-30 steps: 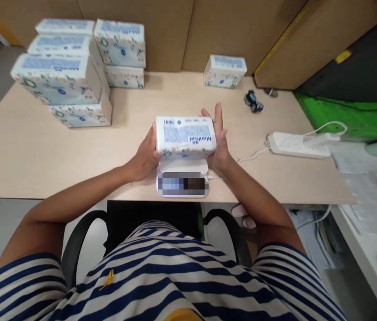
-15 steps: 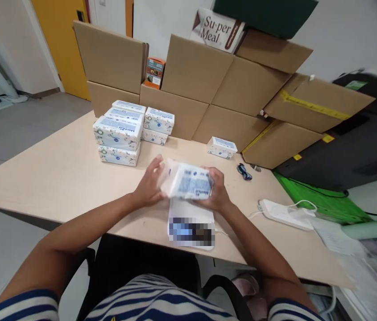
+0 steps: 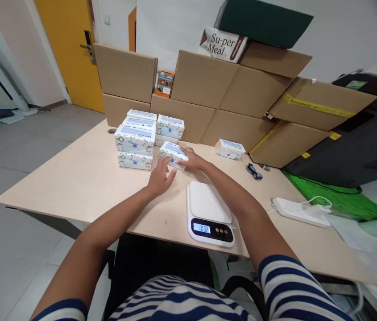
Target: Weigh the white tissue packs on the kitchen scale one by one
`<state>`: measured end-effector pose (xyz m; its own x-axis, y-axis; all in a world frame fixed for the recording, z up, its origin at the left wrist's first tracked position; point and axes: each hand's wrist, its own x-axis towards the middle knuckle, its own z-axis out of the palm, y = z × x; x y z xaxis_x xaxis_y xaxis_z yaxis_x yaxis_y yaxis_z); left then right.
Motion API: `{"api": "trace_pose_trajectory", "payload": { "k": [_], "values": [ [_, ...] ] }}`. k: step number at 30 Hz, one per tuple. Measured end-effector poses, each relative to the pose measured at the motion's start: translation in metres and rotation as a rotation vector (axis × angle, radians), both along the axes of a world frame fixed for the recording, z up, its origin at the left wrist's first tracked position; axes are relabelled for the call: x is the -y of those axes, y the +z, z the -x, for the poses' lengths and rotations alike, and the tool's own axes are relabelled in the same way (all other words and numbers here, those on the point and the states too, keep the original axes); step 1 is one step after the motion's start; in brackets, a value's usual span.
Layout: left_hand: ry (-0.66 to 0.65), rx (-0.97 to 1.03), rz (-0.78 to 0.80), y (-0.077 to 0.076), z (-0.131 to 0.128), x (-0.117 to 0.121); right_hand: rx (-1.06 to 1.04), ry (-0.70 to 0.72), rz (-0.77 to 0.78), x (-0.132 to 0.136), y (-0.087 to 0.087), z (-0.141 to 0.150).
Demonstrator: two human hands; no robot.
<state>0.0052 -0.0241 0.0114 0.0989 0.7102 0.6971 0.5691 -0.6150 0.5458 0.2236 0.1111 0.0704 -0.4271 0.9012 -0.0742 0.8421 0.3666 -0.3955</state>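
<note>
A pack of tissues [image 3: 172, 153] in white flowered wrap rests on the table beside a stack of like packs [image 3: 134, 142]. My right hand [image 3: 193, 159] grips its right end, fingers over the top and thumb at the front. At its front left is my left hand [image 3: 162, 179], open, with thumb and fingers apart; the fingertips overlap the pack's front face, and I cannot tell whether they press on it. Nearer to me lies a white digital scale [image 3: 210, 205], its platform bare and its lit display reading about 103.2.
Another tissue pack [image 3: 229, 149] stands alone by the cardboard boxes [image 3: 201, 84] along the back. Right of it lies a small dark-blue object [image 3: 254, 172]. A white power strip [image 3: 300, 212] with cables sits at the right, near a green surface [image 3: 332, 196].
The tissue pack has gone from above the scale, where both hands held it, forward and left to beside the stack. My left hand has loosened, and the scale is uncovered.
</note>
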Motion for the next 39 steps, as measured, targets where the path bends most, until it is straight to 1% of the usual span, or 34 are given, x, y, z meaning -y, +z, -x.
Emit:
{"api": "trace_pose_trajectory", "payload": {
  "k": [3,5,8,11,16,21,23,25,28,30,31,34,36,37,38,39],
  "values": [
    [-0.032,-0.162,0.215,0.007,0.0,0.007,0.075,0.047,0.005,-0.005,0.012,0.013],
    [-0.036,-0.219,0.269,0.009,0.0,0.009,0.13,0.074,0.004,-0.006,0.022,0.02],
    [-0.032,-0.229,0.28,0.01,-0.001,0.008,0.202,0.106,-0.005,-0.006,0.033,0.029],
    [-0.017,-0.227,0.292,0.009,-0.003,0.007,0.246,0.119,-0.021,-0.003,0.037,0.038],
    [0.007,-0.24,0.315,0.01,-0.002,0.007,0.24,0.104,-0.034,0.0,0.035,0.046],
    [0.027,-0.244,0.331,0.01,-0.002,0.004,0.189,0.092,-0.033,-0.002,0.031,0.045],
    [0.037,-0.209,0.289,0.012,0.001,0.002,0.176,0.095,-0.038,-0.003,0.031,0.043],
    [0.045,-0.159,0.166,0.016,0.009,-0.001,0.176,0.095,-0.041,-0.003,0.032,0.043],
    [0.105,-0.007,-0.075,0.03,0.037,-0.006,0.218,0.089,-0.059,-0.002,0.035,0.044],
    [0.207,0.207,-0.155,0.044,0.063,-0.009,0.262,0.076,-0.077,-0.002,0.037,0.047],
    [0.267,0.341,-0.159,0.052,0.077,-0.01,0.278,0.069,-0.086,-0.002,0.038,0.049],
    [0.463,0.728,-0.09,0.074,0.113,-0.018,0.286,0.049,-0.107,-0.002,0.04,0.054],
    [0.561,0.933,0.019,0.082,0.129,-0.026,0.28,0.041,-0.117,-0.002,0.041,0.057],
    [0.578,1.013,0.085,0.084,0.135,-0.03,0.281,0.04,-0.12,-0.002,0.042,0.058],
    [0.565,1.074,0.145,0.084,0.139,-0.034,0.281,0.04,-0.125,-0.002,0.042,0.059],
    [0.518,1.111,0.194,0.083,0.142,-0.038,0.281,0.04,-0.13,-0.001,0.042,0.06]
  ]
}}
